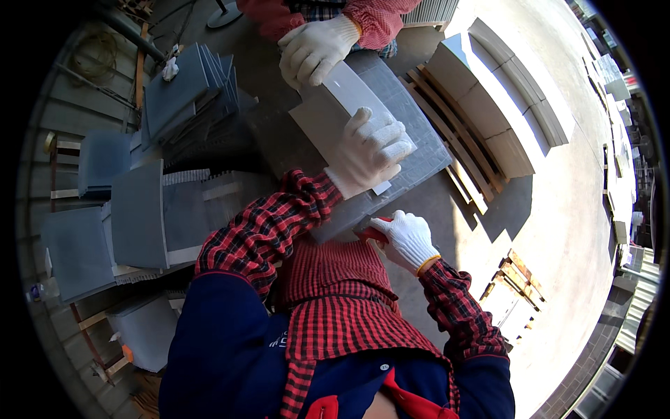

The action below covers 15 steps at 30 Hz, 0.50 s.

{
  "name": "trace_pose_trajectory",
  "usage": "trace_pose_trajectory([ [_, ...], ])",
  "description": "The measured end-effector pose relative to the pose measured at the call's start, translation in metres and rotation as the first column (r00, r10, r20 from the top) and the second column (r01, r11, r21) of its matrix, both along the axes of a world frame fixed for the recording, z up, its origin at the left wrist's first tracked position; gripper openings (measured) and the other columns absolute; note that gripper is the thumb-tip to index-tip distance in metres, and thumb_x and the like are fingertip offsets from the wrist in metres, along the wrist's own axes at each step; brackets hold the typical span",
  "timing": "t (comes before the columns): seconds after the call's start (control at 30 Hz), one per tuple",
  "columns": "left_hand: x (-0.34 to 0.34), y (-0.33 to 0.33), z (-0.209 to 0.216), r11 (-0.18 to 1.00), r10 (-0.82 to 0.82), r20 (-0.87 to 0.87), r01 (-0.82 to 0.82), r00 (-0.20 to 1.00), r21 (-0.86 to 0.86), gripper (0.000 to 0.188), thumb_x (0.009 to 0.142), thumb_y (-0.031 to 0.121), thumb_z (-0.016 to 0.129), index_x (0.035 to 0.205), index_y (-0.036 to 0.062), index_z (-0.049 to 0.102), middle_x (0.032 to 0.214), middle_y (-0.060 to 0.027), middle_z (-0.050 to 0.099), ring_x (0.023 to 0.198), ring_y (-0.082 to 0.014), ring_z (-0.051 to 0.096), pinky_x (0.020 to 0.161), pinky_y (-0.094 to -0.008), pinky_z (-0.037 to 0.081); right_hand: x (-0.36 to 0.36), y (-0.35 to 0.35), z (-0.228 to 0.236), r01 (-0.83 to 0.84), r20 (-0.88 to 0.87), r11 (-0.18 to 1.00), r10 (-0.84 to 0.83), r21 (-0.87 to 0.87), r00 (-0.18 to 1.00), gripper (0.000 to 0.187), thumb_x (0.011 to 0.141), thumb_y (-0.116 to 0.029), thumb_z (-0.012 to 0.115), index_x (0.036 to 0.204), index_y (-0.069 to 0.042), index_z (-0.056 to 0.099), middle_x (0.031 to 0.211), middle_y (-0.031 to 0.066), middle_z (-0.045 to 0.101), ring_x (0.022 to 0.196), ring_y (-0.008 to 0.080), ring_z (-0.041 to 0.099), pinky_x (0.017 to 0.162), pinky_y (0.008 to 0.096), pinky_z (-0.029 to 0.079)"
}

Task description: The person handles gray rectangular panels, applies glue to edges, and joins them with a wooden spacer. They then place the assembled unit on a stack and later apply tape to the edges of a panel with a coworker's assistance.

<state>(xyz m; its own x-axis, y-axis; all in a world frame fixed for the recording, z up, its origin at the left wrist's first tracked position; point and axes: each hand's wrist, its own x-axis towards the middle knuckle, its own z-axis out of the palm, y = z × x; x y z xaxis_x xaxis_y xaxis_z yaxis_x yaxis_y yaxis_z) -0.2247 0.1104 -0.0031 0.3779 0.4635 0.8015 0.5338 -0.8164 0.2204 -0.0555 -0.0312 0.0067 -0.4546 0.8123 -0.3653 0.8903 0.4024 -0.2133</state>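
My left hand, in a white knitted glove, lies over the near end of a pale grey box-like piece on the worktable. Its thumb is apart from the fingers, and the palm side is hidden. A small white tab shows beside its lower edge. My right hand, gloved too, is closed around a red-handled tool at the table's near edge. The tool's working end is too dark to make out. Across the table, another person's gloved hand rests on the far end of the pale piece.
The dark grey worktable stands before me. Grey sheets and more panels are stacked on the left. At the right, pale blocks stand on a wooden pallet. Another pallet lies in sunlight.
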Motion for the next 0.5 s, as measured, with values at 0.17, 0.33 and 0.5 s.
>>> trace_pose_trajectory([
  [0.17,0.003,-0.006,0.010,0.998,0.068,-0.109,-0.068,0.992,0.006,0.016,0.070,0.023,0.082,0.082,0.0230,0.071,0.093,-0.0002,0.065,0.097,-0.0257,0.063,0.085,-0.0472,0.041,-0.056,0.023,-0.118,0.289,-0.415,0.921,-0.377,-0.260,0.828,0.045,0.088,-0.030,0.062,0.132,-0.023,0.066,0.109,0.0219,0.069,0.096,0.0439,0.069,0.084,0.0497,0.057],
  [0.33,-0.002,-0.008,-0.003,0.999,0.041,-0.131,-0.043,0.991,-0.013,0.028,0.068,0.028,0.086,0.088,0.0225,0.068,0.107,-0.0036,0.065,0.110,-0.0297,0.060,0.091,-0.0528,0.039,-0.118,0.024,-0.245,0.266,-0.448,0.920,-0.376,-0.289,0.812,0.054,0.094,-0.035,0.058,0.141,-0.010,0.058,0.145,0.0209,0.057,0.128,0.0357,0.059,0.104,0.0448,0.050],
  [0.5,-0.003,-0.008,-0.019,0.992,0.102,-0.002,-0.102,0.995,0.078,0.043,0.065,0.021,0.083,0.102,0.0241,0.060,0.114,-0.0063,0.058,0.102,-0.0336,0.058,0.081,-0.0505,0.042,-0.103,0.031,-0.160,0.334,-0.160,0.901,-0.386,-0.275,0.909,0.055,0.088,-0.050,0.066,0.130,-0.015,0.067,0.124,0.0150,0.070,0.116,0.0347,0.067,0.094,0.0444,0.055],
])
